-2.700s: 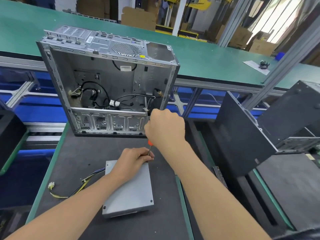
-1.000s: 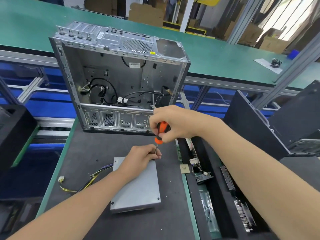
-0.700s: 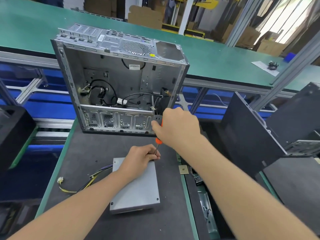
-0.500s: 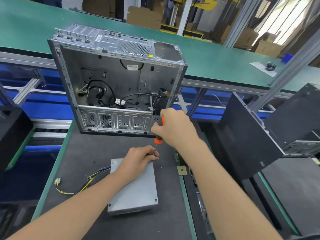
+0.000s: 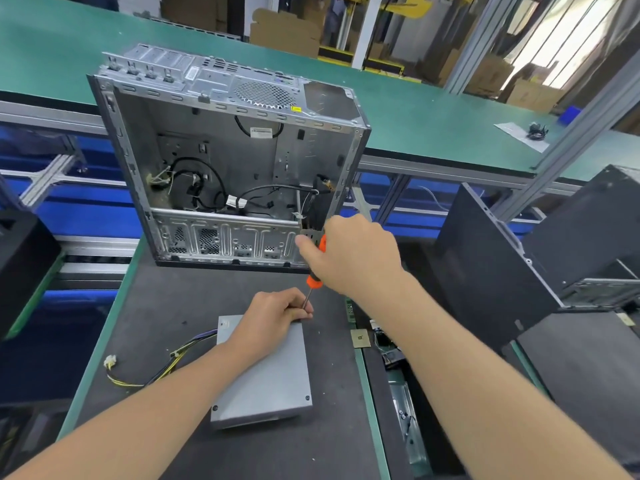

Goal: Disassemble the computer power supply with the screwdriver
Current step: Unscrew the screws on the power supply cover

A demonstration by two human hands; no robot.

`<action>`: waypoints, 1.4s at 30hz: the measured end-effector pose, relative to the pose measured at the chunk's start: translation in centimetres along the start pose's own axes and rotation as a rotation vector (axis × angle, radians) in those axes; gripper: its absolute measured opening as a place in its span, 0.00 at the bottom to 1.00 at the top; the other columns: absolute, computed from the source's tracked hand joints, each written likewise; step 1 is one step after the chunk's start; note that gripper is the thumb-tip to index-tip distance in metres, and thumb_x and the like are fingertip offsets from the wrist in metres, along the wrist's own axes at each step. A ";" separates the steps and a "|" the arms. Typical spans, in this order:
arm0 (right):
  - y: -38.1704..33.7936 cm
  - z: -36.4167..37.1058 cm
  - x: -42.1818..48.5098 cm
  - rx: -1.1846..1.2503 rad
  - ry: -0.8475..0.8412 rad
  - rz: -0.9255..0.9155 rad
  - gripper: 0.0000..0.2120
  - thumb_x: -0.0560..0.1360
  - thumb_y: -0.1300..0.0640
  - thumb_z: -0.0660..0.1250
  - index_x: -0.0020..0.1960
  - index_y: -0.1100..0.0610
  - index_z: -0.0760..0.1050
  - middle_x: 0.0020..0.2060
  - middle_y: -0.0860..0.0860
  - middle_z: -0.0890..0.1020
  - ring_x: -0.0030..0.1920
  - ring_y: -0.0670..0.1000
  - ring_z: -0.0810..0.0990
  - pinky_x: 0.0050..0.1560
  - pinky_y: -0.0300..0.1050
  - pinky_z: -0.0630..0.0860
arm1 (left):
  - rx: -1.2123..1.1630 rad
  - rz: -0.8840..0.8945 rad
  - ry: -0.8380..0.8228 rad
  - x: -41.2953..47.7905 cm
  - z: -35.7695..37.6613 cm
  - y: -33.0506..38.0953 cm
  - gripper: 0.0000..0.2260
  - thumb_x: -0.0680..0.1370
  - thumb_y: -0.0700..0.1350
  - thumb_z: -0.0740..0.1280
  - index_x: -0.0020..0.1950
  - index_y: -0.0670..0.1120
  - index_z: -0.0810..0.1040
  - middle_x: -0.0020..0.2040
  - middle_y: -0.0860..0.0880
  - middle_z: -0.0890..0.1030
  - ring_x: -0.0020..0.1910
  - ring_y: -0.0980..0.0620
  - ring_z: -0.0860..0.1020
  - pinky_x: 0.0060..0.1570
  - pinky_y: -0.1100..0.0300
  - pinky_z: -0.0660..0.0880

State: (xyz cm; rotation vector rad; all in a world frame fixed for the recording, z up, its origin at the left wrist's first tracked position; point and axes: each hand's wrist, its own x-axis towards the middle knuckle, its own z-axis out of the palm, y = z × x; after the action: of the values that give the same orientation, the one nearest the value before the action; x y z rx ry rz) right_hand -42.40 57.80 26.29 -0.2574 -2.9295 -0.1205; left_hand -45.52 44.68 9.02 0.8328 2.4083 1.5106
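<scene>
Two hands are working a screwdriver (image 5: 314, 270) at the far right corner of a flat power supply (image 5: 266, 379).

The power supply, a smooth grey sheet-metal box with small dark screws at its near corners, is lying flat on the dark matte work mat (image 5: 166, 306), with its thin yellow and black wires (image 5: 152, 370) trailing off to the left. The right hand (image 5: 353, 254) is wrapping closed around the orange handle, holding the tool almost upright. The left hand (image 5: 273, 315) is resting on the box's far corner, its curled fingers pinching the slim steel shaft near the tip. Just behind, an open, bare-metal computer case (image 5: 221, 161) is standing on the mat, with perforated panels and loose black cables inside.
</scene>
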 end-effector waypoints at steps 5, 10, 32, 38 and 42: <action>-0.8 1.2 0.0 0.094 -0.011 0.087 0.19 0.81 0.44 0.65 0.40 0.55 0.65 0.32 0.50 0.68 0.37 0.57 0.75 0.35 0.47 0.69 | 0.002 -0.004 -0.029 -0.1 0.0 -0.2 0.08 0.78 0.34 0.72 0.45 0.47 0.83 0.42 0.60 0.86 0.47 0.62 0.84 0.51 0.67 0.76; 2.3 -0.7 1.8 0.452 -0.353 -0.462 0.06 0.71 0.59 0.73 0.42 0.51 0.77 0.36 0.45 0.80 0.38 0.46 0.76 0.39 0.47 0.76 | 0.003 0.024 -0.051 -0.1 -0.2 -0.3 0.12 0.79 0.36 0.71 0.43 0.53 0.81 0.46 0.59 0.86 0.48 0.60 0.84 0.54 0.62 0.77; 2.1 -1.2 3.8 0.382 -0.482 -0.506 0.07 0.70 0.58 0.75 0.44 0.49 0.78 0.40 0.46 0.80 0.41 0.51 0.79 0.41 0.51 0.79 | -0.060 0.027 -0.030 -0.1 -0.2 -0.7 0.10 0.79 0.33 0.70 0.44 0.48 0.80 0.46 0.55 0.87 0.49 0.59 0.85 0.54 0.62 0.80; 2.2 -1.5 3.5 0.318 -0.415 -0.613 0.04 0.73 0.50 0.73 0.47 0.47 0.81 0.40 0.45 0.79 0.42 0.42 0.76 0.44 0.51 0.78 | -0.044 0.034 -0.005 0.0 0.0 -0.9 0.07 0.78 0.33 0.72 0.44 0.43 0.82 0.45 0.55 0.87 0.47 0.60 0.85 0.51 0.68 0.77; 0.0 -0.9 1.8 -0.013 -0.036 -0.138 0.32 0.79 0.26 0.51 0.39 0.54 0.73 0.30 0.49 0.71 0.30 0.50 0.68 0.30 0.44 0.61 | -0.041 0.004 -0.002 0.2 0.2 -1.0 0.08 0.78 0.34 0.72 0.44 0.47 0.83 0.42 0.58 0.87 0.45 0.63 0.85 0.49 0.70 0.76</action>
State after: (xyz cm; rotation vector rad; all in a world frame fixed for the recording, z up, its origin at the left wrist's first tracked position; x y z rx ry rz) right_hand -43.98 58.05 27.51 -0.0594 -2.9813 -0.1573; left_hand -45.96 44.65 8.05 0.8301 2.3672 1.5544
